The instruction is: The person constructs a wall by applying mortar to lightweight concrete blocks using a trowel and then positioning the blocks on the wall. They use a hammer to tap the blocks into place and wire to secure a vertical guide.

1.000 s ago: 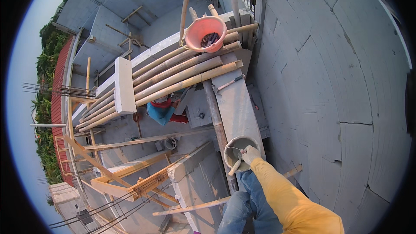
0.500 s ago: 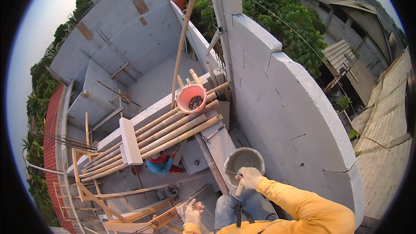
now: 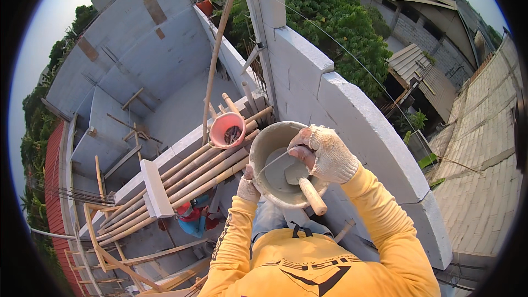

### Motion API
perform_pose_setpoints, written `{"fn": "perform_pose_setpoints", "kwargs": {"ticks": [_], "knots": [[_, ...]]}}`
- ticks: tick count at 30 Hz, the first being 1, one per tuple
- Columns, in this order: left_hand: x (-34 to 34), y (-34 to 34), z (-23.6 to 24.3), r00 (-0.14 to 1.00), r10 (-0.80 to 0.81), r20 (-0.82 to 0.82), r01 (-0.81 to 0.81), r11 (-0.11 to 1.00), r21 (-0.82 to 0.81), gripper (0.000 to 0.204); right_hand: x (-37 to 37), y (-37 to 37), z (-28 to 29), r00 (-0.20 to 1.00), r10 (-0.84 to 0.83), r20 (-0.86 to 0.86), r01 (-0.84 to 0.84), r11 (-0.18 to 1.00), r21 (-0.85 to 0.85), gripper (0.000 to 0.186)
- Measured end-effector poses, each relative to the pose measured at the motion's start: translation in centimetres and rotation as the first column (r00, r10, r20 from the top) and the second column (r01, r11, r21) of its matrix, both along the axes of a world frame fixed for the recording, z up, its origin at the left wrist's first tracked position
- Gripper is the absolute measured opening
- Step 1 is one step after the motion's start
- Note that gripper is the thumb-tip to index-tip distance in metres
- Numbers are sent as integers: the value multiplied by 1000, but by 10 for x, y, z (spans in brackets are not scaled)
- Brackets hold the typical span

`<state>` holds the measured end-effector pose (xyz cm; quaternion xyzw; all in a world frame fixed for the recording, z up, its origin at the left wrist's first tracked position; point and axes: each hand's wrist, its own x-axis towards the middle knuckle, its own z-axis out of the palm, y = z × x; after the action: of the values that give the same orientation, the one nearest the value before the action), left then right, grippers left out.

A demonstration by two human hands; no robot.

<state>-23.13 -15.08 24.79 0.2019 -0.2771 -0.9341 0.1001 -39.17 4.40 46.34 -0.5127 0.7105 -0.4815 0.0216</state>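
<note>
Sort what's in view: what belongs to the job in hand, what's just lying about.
Job in hand:
- grey bucket, left hand at its side, right hand at its wire handle
- trowel in it

Apparently lying about:
- bamboo poles
- pink bucket on them
- pale block across them

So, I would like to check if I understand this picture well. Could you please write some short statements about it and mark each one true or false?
1. The left hand is at the left side of the grey bucket. True.
2. The trowel lies on top of the poles. False: it is in the grey bucket, with its wooden handle out over the rim.
3. The pink bucket is empty. False: there are dark things in it.
4. The pale block lies across the poles. True.
5. The right hand wears no glove. False: it wears a pale glove.
</note>
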Motion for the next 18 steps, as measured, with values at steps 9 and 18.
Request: {"fn": "perform_pose_setpoints", "kwargs": {"ticks": [9, 18], "knots": [[-62, -56, 64, 985, -174, 3, 153, 855, -496, 80, -61, -91, 3, 951, -295, 89, 267, 934, 237, 19], [-101, -96, 96, 935, -90, 343, 305, 698, -648, 62, -89, -130, -15, 847, -478, -230, 525, 818, 234, 25]]}}
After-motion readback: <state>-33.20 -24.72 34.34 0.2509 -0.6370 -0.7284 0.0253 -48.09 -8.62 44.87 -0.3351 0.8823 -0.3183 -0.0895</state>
